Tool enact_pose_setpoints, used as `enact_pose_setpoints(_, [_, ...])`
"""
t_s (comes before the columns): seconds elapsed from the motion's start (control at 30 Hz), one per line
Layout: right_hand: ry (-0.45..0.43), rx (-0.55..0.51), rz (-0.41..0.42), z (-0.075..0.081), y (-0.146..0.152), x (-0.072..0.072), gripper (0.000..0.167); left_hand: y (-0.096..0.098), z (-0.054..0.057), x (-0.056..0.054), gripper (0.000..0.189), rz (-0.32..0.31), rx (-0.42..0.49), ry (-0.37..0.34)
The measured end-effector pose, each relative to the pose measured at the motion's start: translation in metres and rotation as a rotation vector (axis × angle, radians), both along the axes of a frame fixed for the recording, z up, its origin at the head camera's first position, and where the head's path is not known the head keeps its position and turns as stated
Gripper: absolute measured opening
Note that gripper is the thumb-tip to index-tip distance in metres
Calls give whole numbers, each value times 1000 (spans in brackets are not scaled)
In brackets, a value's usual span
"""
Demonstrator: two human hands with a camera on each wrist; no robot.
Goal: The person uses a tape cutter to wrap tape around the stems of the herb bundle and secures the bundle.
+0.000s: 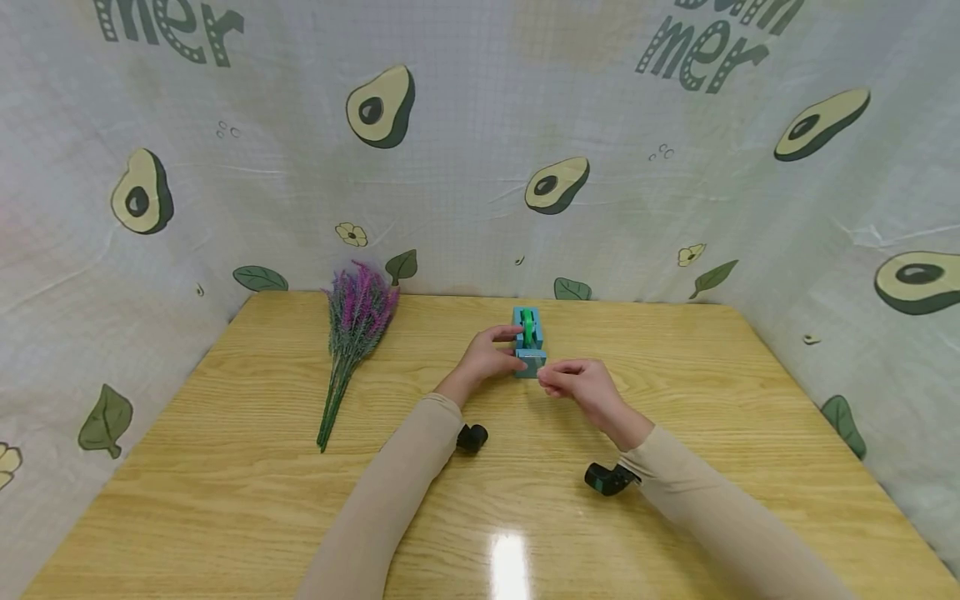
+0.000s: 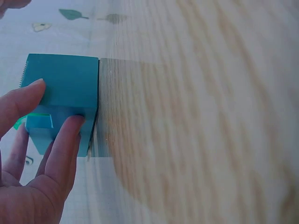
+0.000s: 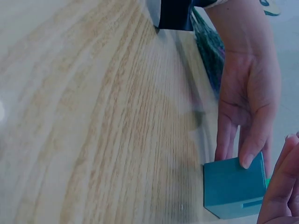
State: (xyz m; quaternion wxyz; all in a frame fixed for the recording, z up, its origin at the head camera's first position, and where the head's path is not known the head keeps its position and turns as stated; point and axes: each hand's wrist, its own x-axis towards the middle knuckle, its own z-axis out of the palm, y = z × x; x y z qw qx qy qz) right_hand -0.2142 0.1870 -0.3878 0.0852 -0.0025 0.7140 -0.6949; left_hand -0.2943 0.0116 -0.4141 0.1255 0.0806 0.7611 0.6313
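A teal tape dispenser (image 1: 530, 364) with a green roll (image 1: 528, 327) stands toward the back of the table. My left hand (image 1: 486, 357) holds it from the left, thumb on its front block and fingers along its side. In the left wrist view, those fingers lie against the dispenser (image 2: 63, 79). At its front right corner, my right hand (image 1: 588, 387) pinches thumb and forefinger together on what looks like the end of clear tape, very faint here. Only part of the right hand (image 3: 282, 191) enters the right wrist view, beside the dispenser (image 3: 233, 184).
A bunch of purple artificial flowers (image 1: 352, 325) lies on the wooden table (image 1: 262, 500) to the left. Black wrist cameras (image 1: 606, 479) sit under both sleeves. A white cloth (image 1: 465, 208) printed with avocados hangs behind the table and along its sides.
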Motion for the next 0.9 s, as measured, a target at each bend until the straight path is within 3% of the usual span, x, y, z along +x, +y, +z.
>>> enact_pose_setpoints(0.33, [-7,4,34,2,0,12,28,0,-1,-1,59,7,8,-7])
enact_pose_setpoints(0.6, [-26,20,39,7,2,25,21,1,-1,-1,59,20,5,-26])
enact_pose_setpoints(0.9, [-28,56,81,8,2,36,31,1,0,0,60,14,3,-21])
